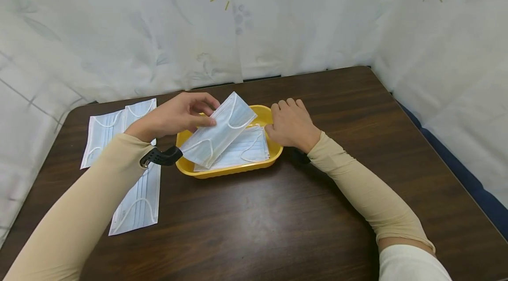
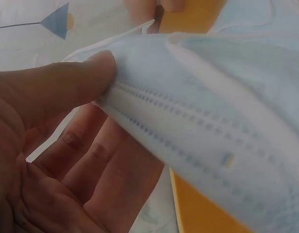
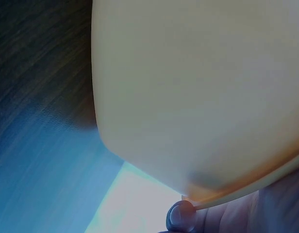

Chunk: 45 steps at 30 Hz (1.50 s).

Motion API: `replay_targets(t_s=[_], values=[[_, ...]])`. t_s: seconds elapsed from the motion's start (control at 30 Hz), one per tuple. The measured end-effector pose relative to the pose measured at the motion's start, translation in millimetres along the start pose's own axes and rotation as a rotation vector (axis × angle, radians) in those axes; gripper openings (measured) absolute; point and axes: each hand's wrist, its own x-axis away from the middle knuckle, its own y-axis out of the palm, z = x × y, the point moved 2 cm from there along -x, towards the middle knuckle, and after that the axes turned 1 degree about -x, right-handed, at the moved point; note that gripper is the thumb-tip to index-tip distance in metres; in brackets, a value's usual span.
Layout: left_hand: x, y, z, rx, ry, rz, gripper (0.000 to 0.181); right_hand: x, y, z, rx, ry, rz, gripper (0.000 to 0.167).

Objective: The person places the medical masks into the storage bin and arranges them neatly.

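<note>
Between its thumb and fingers my left hand [image 1: 180, 113] pinches a pale blue face mask [image 1: 222, 129], which is tilted over a yellow plastic tray [image 1: 230, 170]. The thumb presses the mask's pleated edge in the left wrist view, with white ear loops showing. More face masks [image 1: 254, 146] lie flat inside the tray, partly hidden under the held one. At the tray's right end, my right hand [image 1: 291, 124] grips the rim. The right wrist view shows the tray's smooth outer side [image 3: 198, 97], with the thumb [image 3: 181, 217] at its rim.
On the table [image 1: 254, 228] to the left, several more masks [image 1: 139, 201] lie flat, partly covered by the left forearm. A white patterned curtain [image 1: 278, 29] stands along the table's back and sides. A black band [image 1: 162, 156] is on the left wrist.
</note>
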Motion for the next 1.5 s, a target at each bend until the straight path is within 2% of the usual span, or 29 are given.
replay_targets(t_s=[0.3, 0.57, 0.87, 0.93, 1.17, 1.5], values=[[-5.0, 11.5, 6.3, -0.075, 0.030, -0.034, 0.034, 1.3, -1.1, -0.5, 0.005, -0.012, 0.023, 0.036], [-5.3, 14.1, 10.1, -0.128, 0.048, -0.112, 0.035, 1.3, -1.0, -2.0, 0.007, -0.010, 0.016, 0.037], [-13.5, 21.4, 5.7, -0.207, 0.111, -0.256, 0.031, 2.2, -0.8, -0.4, -0.001, -0.008, 0.030, 0.033], [-15.0, 23.2, 5.2, -0.217, 0.109, -0.280, 0.031, 2.2, -0.5, -0.4, -0.002, -0.011, 0.037, 0.032], [-21.5, 28.5, 1.5, -0.257, 0.135, -0.266, 0.030, 1.3, -0.8, -0.8, 0.001, -0.011, 0.057, 0.028], [-35.8, 32.6, -8.0, -0.296, 0.120, -0.298, 0.033, 0.4, 0.6, -1.9, 0.001, 0.009, -0.005, 0.039]])
